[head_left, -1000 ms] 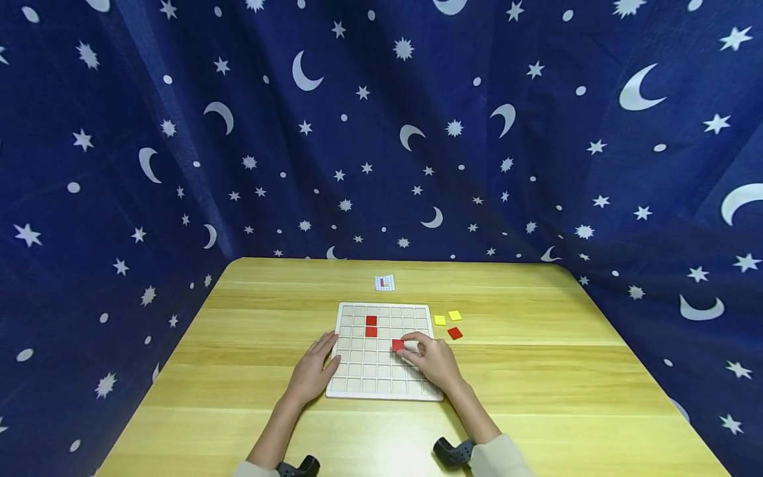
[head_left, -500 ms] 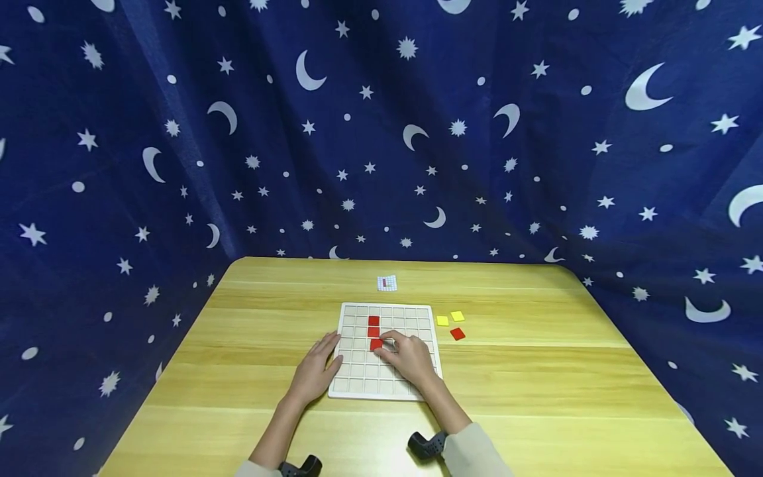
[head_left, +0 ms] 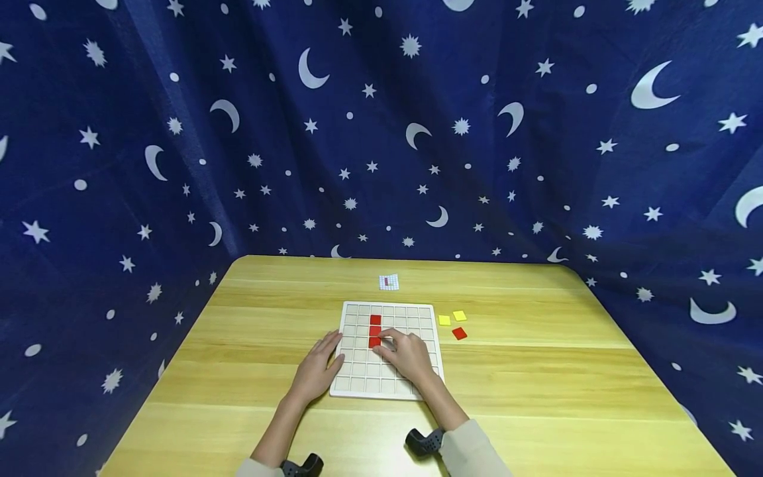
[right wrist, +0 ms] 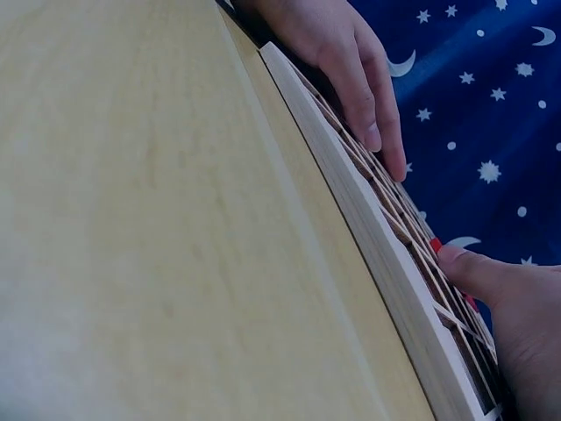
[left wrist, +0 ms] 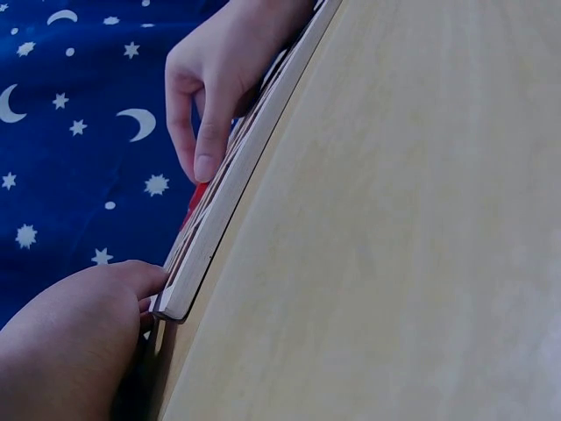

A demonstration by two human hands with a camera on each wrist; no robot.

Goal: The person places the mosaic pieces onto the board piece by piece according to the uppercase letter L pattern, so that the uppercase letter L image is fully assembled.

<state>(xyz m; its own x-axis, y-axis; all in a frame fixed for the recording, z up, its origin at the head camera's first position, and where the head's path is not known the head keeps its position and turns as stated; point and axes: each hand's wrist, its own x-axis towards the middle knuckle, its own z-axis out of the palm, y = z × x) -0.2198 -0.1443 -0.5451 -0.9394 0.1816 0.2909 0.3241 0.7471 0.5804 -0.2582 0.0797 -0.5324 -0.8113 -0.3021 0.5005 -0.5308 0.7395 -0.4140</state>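
Note:
A white grid board (head_left: 387, 389) with square cells lies on the table. Three red square tiles form a column on it: a far one (head_left: 375, 319), a middle one (head_left: 375, 330), and a near one (head_left: 373, 342) at my right hand (head_left: 408, 356). The right thumb and index finger pinch that near red tile at its cell; the right wrist view shows the thumb against red (right wrist: 436, 246). My left hand (head_left: 316, 370) rests along the board's left edge, fingers extended and thumb on the rim. Its fingers are partly hidden in the left wrist view.
Right of the board lie two yellow tiles, one nearer (head_left: 444, 320) and one farther (head_left: 459, 316), and a loose red tile (head_left: 459, 333). Beyond the board is a small printed grid card (head_left: 389, 282). A blue curtain (head_left: 369, 132) with moons and stars surrounds the wooden table (head_left: 536, 371).
My right hand has carried a red tile leftward across the board to just below the other two, and the tile now sits closer against them. The left hand stays at the board's edge.

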